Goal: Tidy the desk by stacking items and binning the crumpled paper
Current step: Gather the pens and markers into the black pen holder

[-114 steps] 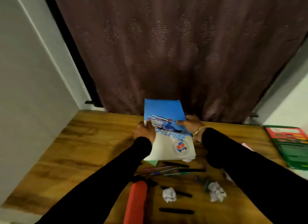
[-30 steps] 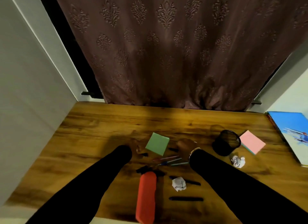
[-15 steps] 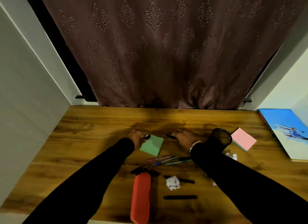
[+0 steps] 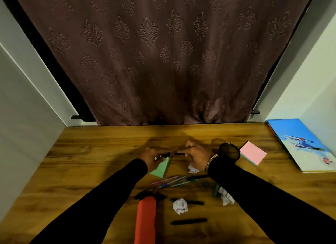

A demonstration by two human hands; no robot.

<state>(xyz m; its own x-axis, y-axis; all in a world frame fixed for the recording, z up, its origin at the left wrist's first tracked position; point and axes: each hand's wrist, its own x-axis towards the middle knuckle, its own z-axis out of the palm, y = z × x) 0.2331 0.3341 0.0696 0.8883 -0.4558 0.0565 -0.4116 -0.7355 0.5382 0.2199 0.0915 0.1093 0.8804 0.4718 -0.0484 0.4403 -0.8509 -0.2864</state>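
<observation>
My left hand [image 4: 152,155] pinches a small black pen cap [image 4: 166,154] above the green sticky-note pad [image 4: 161,168]. My right hand [image 4: 197,153] holds a thin black pen [image 4: 179,154], its tip pointing at the cap. Three crumpled paper balls lie on the desk: one [image 4: 193,169] under my right wrist, one [image 4: 180,205] near the front, one [image 4: 226,197] beside my right sleeve. A black mesh cup [image 4: 229,151] stands right of my right hand. The blue book [image 4: 298,143] lies on a stack at the far right.
A pink sticky-note pad [image 4: 253,155] lies beside the cup. Several coloured pens [image 4: 172,181] and two black markers [image 4: 189,221] are scattered in front. A red pencil pouch [image 4: 146,220] lies at the near edge. A curtain [image 4: 163,62] hangs behind the wooden desk [image 4: 91,153].
The blue book went from my hands to the stack at far right. Since then both hands lifted from the green pad, holding a pen and its cap, and came closer together.
</observation>
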